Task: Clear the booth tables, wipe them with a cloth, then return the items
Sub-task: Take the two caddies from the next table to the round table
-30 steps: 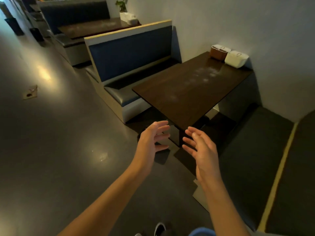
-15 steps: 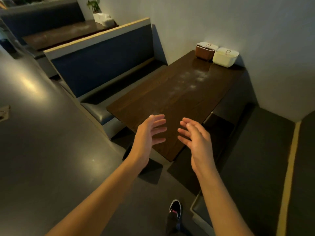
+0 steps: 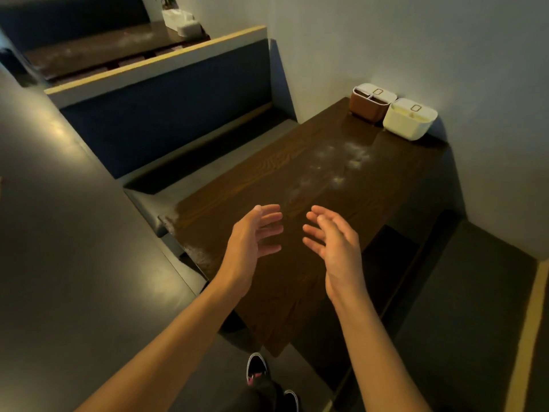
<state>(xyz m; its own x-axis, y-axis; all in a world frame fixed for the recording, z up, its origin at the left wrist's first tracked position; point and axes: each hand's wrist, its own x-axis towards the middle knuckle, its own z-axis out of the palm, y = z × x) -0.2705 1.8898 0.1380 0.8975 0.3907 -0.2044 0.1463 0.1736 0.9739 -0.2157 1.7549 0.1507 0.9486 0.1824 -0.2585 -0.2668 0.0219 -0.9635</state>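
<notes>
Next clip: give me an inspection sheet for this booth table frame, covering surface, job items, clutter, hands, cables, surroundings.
Surface: dark wood table, pale smears mid-top and along the left edge.
Job's things: brown box and white box at the wall end, side by side; no cloth seen.
Clutter: nothing seen.
Hands: left hand and right hand over the near end, fingers spread, holding nothing.
Cables: nothing seen.
Surroundings: blue bench left, another table beyond, wall right.

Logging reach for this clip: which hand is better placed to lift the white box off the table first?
Probably the right hand: open, empty, on the side of the white box by the wall. The left hand, also open, sits farther across the table.
</notes>
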